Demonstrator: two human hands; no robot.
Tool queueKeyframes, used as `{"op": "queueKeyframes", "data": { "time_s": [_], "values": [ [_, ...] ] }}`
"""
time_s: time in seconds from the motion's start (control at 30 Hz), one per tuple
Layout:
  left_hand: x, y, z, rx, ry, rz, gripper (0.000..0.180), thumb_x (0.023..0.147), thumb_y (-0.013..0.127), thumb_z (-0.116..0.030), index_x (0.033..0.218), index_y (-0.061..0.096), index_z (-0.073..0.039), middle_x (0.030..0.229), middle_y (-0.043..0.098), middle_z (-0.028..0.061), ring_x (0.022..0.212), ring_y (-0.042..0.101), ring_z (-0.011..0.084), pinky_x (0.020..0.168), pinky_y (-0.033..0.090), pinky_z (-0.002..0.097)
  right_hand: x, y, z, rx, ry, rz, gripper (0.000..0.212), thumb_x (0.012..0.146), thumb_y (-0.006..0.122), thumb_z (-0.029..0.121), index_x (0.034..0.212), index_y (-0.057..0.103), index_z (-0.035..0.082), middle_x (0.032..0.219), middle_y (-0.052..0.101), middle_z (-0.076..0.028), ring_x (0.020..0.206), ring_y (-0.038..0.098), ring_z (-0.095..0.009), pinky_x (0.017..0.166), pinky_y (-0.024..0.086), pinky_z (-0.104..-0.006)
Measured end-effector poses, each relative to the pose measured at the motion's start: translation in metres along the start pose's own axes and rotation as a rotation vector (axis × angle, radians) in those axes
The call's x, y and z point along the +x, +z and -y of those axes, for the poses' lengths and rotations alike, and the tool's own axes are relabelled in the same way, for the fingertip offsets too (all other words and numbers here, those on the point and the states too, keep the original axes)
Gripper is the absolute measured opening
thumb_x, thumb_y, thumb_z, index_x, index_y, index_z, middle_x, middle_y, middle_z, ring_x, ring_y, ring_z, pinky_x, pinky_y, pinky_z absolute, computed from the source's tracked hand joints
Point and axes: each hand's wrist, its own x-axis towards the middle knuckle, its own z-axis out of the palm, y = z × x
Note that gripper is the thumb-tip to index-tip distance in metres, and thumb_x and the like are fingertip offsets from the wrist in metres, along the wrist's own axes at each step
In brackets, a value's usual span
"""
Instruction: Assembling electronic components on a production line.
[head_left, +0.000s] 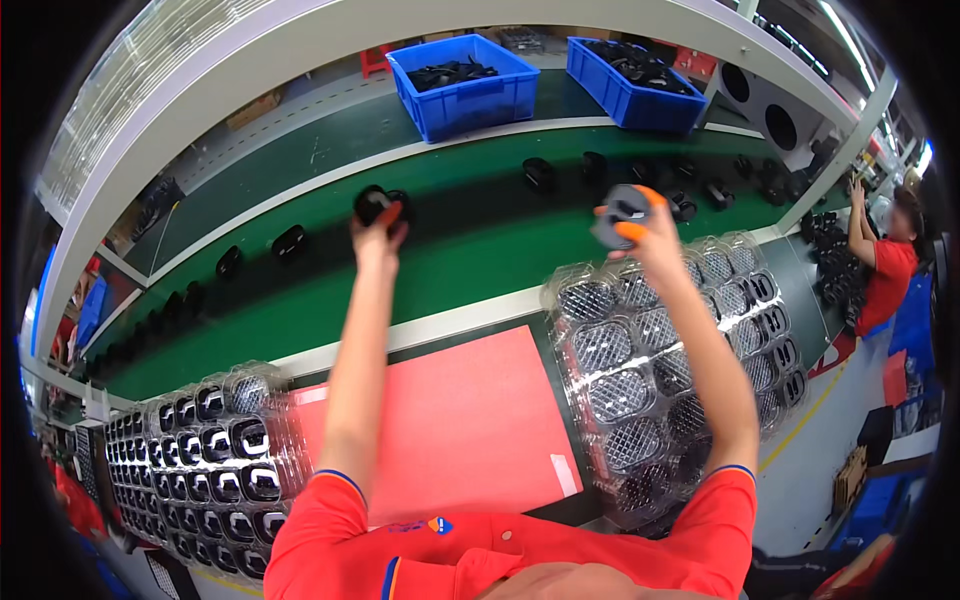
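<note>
Over the green conveyor belt, my left hand [378, 238] is closed on a black rounded plastic part [370, 203]. Another dark shape lies against its fingers, partly hidden, and I cannot tell if it is a separate piece. Farther right, my right hand [652, 228], with orange covers on its fingers, grips a grey rounded plastic part [612, 226] above the belt's near side. That hand is slightly blurred. Just below my right forearm sits a stack of clear plastic trays [605, 345] with rounded pockets.
More black parts [288, 242] lie along the green belt [450, 255]. Two blue bins [480, 105] [640, 100] of dark pieces stand beyond it. A red mat [450, 420] lies before me. Trays holding black parts [210, 440] are at left. A co-worker [885, 255] is at right.
</note>
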Motion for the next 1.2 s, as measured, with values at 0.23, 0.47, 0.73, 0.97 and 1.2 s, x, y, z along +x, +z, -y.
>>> {"op": "queueKeyframes", "data": {
  "time_s": [0.23, 0.47, 0.73, 0.97, 1.2],
  "values": [
    [-0.081, 0.045, 0.054, -0.477, -0.449, 0.507, 0.032, 0.090, 0.051, -0.024, 0.111, 0.049, 0.000, 0.109, 0.057, 0.0194, 0.097, 0.058, 0.0335, 0.080, 0.050, 0.0420, 0.007, 0.066, -0.024, 0.136, 0.184, 0.028, 0.046, 0.086, 0.049, -0.001, 0.128, 0.034, 0.011, 0.108, 0.057, -0.015, 0.083, 0.064, -0.026, 0.057, 0.056, -0.0352],
    [-0.119, 0.069, 0.040, 0.150, -0.045, 0.559, 0.047, 0.078, 0.064, -0.009, 0.119, 0.040, -0.006, 0.112, 0.049, 0.0111, 0.099, 0.055, 0.0238, 0.085, 0.046, 0.0355, -0.003, 0.078, -0.034, 0.054, 0.099, 0.119, 0.049, 0.097, 0.039, 0.016, 0.143, 0.023, 0.019, 0.116, 0.050, -0.008, 0.104, 0.054, -0.017, 0.077, 0.055, -0.0318],
    [-0.130, 0.078, 0.033, 0.343, 0.343, 0.613, 0.063, 0.065, 0.076, -0.003, 0.118, 0.041, -0.002, 0.115, 0.047, 0.0106, 0.108, 0.050, 0.0210, 0.088, 0.049, 0.0339, -0.006, 0.075, -0.033, -0.004, 0.029, 0.235, 0.053, 0.094, 0.047, 0.018, 0.142, 0.025, 0.017, 0.119, 0.051, -0.008, 0.108, 0.053, -0.018, 0.081, 0.052, -0.0324],
    [-0.125, 0.073, 0.034, 0.176, 0.431, 0.653, 0.062, 0.062, 0.076, 0.000, 0.114, 0.043, -0.004, 0.112, 0.049, 0.0112, 0.104, 0.053, 0.0220, 0.091, 0.047, 0.0343, -0.007, 0.082, -0.027, 0.071, 0.022, 0.224, 0.051, 0.094, 0.047, 0.013, 0.141, 0.029, 0.018, 0.121, 0.051, -0.008, 0.110, 0.052, -0.019, 0.085, 0.050, -0.0372],
    [-0.114, 0.060, 0.018, -0.181, 0.024, 0.602, 0.037, 0.087, 0.048, -0.015, 0.123, 0.042, -0.008, 0.115, 0.050, 0.0072, 0.103, 0.051, 0.0171, 0.084, 0.045, 0.0321, 0.007, 0.069, -0.026, -0.010, -0.058, 0.093, 0.040, 0.091, 0.052, 0.012, 0.130, 0.044, 0.006, 0.097, 0.063, -0.007, 0.081, 0.063, -0.016, 0.064, 0.053, -0.0273]
  ]
}}
